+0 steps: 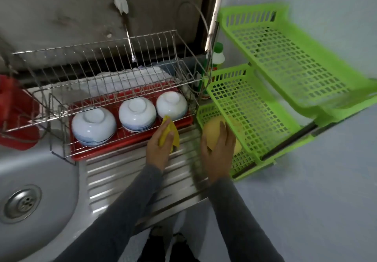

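Two hands at work just right of the steel wire dish rack [102, 74].
The left hand [160, 147] clenched a crumpled yellow cloth [170, 133] at the dish rack's front right corner, the cloth touching the rim of the red plastic tray [122, 148] under the rack. The right hand [218, 151] cupped its curled fingers over an upturned round pale-yellow bowl [212, 130], which sat just right of the dish rack, in the lowest tier of the green slotted plastic shelf [255, 119]. Inside the dish rack three white ceramic bowls [93, 126] lay upside down in a row. In front of the rack ran the ribbed steel drainboard [126, 180].
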Motion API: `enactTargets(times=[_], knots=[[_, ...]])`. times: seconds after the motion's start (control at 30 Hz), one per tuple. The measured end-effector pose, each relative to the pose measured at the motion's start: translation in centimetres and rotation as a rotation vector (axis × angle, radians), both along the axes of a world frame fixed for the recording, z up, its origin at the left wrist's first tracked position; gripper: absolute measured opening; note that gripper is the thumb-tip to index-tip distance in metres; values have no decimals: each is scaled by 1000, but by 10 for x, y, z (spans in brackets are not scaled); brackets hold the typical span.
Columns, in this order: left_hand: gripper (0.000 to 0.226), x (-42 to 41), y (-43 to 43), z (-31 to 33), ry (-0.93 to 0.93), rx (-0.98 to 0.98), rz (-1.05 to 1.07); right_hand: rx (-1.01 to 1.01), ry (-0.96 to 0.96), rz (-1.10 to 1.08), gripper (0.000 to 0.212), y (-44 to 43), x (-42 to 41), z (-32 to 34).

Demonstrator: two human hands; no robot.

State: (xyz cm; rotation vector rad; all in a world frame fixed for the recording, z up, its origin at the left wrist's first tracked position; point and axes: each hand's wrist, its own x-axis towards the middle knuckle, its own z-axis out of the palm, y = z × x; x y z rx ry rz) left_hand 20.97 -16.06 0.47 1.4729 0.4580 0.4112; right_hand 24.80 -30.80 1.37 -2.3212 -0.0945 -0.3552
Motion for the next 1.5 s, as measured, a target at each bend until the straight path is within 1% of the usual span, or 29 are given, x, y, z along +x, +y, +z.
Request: enactTargets(times=[0.07,0.1,0.23,0.33,0.43,0.53,0.63,0.77,0.9,1.0,1.13,1.23,1.5], knots=[[43,-11,-1,2,12,16,74,-20,-88,142,58,6,0,-3],[44,-17,-1,4,7,35,106,-39,-99,215,55,9,-2,-2],[44,-51,5,1,5,109,201,-153,-22,528,55,27,-11,-4],[43,-81,11,-2,24,133,343,-161,-35,687,45,48,-18,-6],[44,-118,22,-7,50,147,488,-280,-10,852,39,73,-34,-2],[44,-159,36,-9,106,153,595,-414,28,1016,33,100,-55,3],[45,-204,48,-3,89,124,742,-529,38,1179,28,132,-87,8],[43,-265,68,5,61,121,932,-533,65,1352,27,181,-144,12],[41,-333,96,15,36,105,1077,-585,52,1473,33,229,-214,20],[43,-394,120,17,27,148,1122,-604,37,1555,35,265,-272,22],[41,-482,153,20,44,161,1194,-618,16,1659,30,311,-357,21],[40,-540,175,18,37,174,1233,-654,36,1715,34,339,-415,26],[40,-643,224,14,36,139,1331,-712,13,1819,33,407,-521,29]])
